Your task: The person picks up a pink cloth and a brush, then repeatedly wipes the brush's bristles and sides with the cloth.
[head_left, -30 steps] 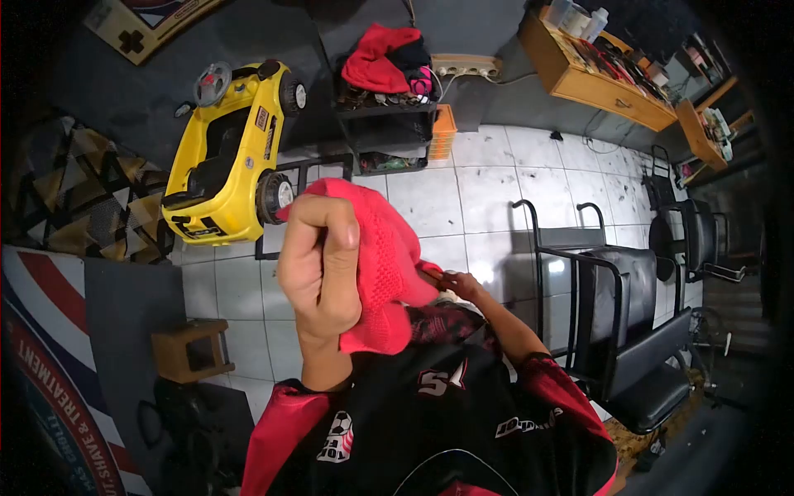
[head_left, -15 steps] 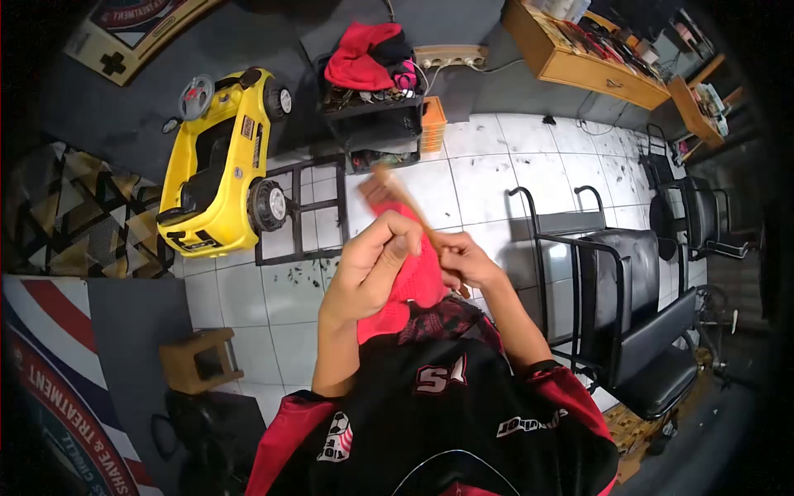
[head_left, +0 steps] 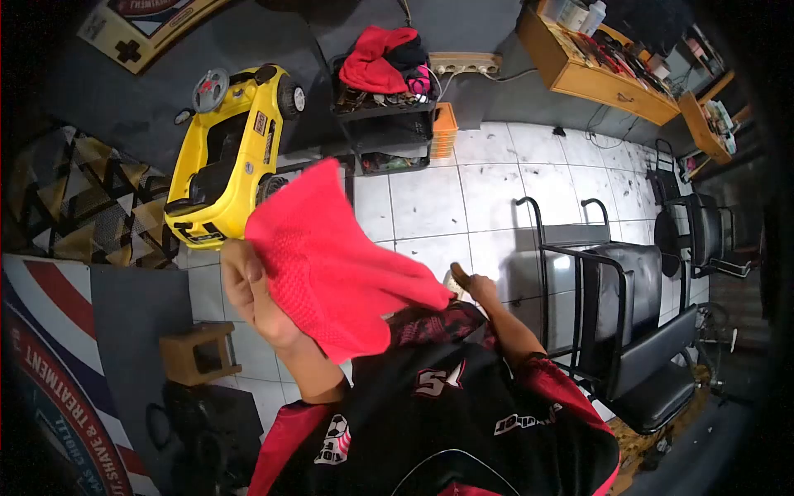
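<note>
A pink-red cloth hangs spread out from my left hand, whose fingers are closed on its left edge. The cloth stretches to the right across my lap, and its far end comes near my right hand. My right hand is lower and to the right, closed around a brown wooden object; most of that object is hidden, so its full shape does not show.
A yellow toy car stands at the upper left. Behind the cloth is a black shelf cart with red fabric on top. Black metal-framed chairs stand at the right. A wooden stool is at the lower left.
My left hand has moved left, drawing the cloth out wide. My right hand has moved slightly down and right with the wooden object, which was raised across the cloth before.
</note>
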A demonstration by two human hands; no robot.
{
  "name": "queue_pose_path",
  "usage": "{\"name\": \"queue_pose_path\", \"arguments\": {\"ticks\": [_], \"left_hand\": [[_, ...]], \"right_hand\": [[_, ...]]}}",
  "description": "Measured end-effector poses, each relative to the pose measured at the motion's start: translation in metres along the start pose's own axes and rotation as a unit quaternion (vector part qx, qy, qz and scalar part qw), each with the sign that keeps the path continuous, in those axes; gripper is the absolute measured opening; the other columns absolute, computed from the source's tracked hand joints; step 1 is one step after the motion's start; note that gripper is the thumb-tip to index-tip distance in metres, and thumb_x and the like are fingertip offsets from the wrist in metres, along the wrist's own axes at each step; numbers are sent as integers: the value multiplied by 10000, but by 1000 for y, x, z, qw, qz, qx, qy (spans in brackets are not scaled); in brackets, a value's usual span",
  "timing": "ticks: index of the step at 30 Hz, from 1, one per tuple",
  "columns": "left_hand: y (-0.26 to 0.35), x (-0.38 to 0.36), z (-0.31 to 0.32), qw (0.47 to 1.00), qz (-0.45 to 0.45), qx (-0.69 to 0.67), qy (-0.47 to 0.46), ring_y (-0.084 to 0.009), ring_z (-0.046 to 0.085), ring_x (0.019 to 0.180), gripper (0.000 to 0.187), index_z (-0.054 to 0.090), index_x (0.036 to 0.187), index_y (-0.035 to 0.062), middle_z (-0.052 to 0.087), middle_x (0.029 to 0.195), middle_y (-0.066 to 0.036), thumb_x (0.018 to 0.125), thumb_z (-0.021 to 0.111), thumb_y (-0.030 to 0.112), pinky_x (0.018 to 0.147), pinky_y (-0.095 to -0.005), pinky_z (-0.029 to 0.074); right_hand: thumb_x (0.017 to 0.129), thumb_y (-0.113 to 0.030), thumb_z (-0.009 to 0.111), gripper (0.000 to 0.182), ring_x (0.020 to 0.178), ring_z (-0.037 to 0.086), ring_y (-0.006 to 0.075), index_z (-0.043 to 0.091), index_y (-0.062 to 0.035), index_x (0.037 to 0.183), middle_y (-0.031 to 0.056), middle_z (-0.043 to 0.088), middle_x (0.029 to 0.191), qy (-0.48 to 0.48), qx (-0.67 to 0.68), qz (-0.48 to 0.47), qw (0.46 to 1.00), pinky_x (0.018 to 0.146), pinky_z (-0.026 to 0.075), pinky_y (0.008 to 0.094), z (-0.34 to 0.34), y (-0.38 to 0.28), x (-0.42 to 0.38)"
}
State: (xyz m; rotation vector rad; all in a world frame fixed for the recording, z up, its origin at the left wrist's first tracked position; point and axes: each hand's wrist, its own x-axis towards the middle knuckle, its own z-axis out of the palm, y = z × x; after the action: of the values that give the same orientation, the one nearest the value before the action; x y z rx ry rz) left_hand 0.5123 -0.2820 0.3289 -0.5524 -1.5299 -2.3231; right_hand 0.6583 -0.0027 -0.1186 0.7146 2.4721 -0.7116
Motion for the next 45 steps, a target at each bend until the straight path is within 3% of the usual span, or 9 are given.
{"name": "queue_pose_path", "arguments": {"ticks": [4, 5, 10, 14, 20, 27, 34, 39, 45], "left_hand": [[-2, -3, 0, 992, -73, 26, -103, -73, 440, 705, 76, 476, 799, 39, 498, 788, -24, 867, 490, 68, 668, -196, 357], [-7, -5, 1, 985, -86, 24, -145, -67, 444, 696, 95, 510, 796, 22, 514, 782, -26, 877, 494, 68, 653, -189, 355], [-5, 1, 14, 934, -127, 74, -326, -76, 470, 625, 162, 517, 765, 8, 531, 720, -27, 898, 490, 96, 588, -196, 366], [-8, -7, 10, 942, -100, -33, -320, -89, 473, 523, 175, 505, 720, 31, 543, 651, -23, 880, 519, 100, 505, -227, 371], [-20, -25, -6, 973, -2, -212, -96, -140, 491, 539, 121, 483, 714, 49, 534, 680, -61, 783, 579, 75, 529, -249, 423], [-13, -34, -19, 968, -2, -250, 34, -162, 510, 544, 109, 501, 709, 42, 551, 691, -89, 728, 608, 42, 527, -252, 433], [-8, -22, 9, 946, -92, -280, -133, -84, 452, 472, 177, 491, 602, 54, 541, 574, -59, 715, 534, -76, 432, -195, 305], [-17, -30, 26, 947, -69, -270, -158, -113, 439, 431, 215, 491, 598, 42, 516, 522, -57, 787, 590, 13, 417, -226, 326], [-16, -35, 35, 930, -35, -348, -115, -118, 450, 452, 209, 507, 627, 38, 521, 547, -55, 799, 620, 71, 436, -237, 345]], "right_hand": [[815, -345, 594, 418, 702, 641, 288, 585, -67, 1126, 195, 637, 740, 119, 192, -137, 965, 586, 485, 365, -48, -52, -8], [860, -365, 561, 451, 484, 515, 129, 532, -89, 1215, 43, 532, 557, -3, 339, -62, 939, 437, 394, 264, -101, -99, -39], [929, -201, 465, 354, 409, 287, 27, 470, -101, 1268, -40, 345, 525, -321, 695, -261, 588, 347, 235, 166, -194, -185, -117], [898, -125, 524, 391, 444, 289, 28, 467, -125, 1285, -38, 369, 527, -451, 592, -318, 588, 377, 221, 185, -203, -208, -123], [782, -432, 650, 418, 541, 547, 144, 623, -182, 1115, 56, 609, 639, -271, 97, -349, 892, 512, 433, 291, -90, -153, -35], [839, -414, 514, 325, 888, 627, 283, 648, -175, 1014, 114, 637, 1003, -103, -137, -82, 982, 776, 492, 396, 13, -42, 15], [871, -363, 532, 377, 610, 573, 187, 584, -126, 1159, 91, 594, 719, -85, 264, -164, 947, 497, 430, 273, -115, -107, -33], [891, -264, 537, 362, 424, 295, 30, 551, -37, 1172, -37, 374, 531, -459, 641, -294, 539, 353, 216, 183, -192, -177, -103], [883, -333, 555, 398, 455, 320, 42, 519, -161, 1241, -40, 401, 565, -513, 355, -305, 720, 400, 251, 185, -164, -202, -88]]}}
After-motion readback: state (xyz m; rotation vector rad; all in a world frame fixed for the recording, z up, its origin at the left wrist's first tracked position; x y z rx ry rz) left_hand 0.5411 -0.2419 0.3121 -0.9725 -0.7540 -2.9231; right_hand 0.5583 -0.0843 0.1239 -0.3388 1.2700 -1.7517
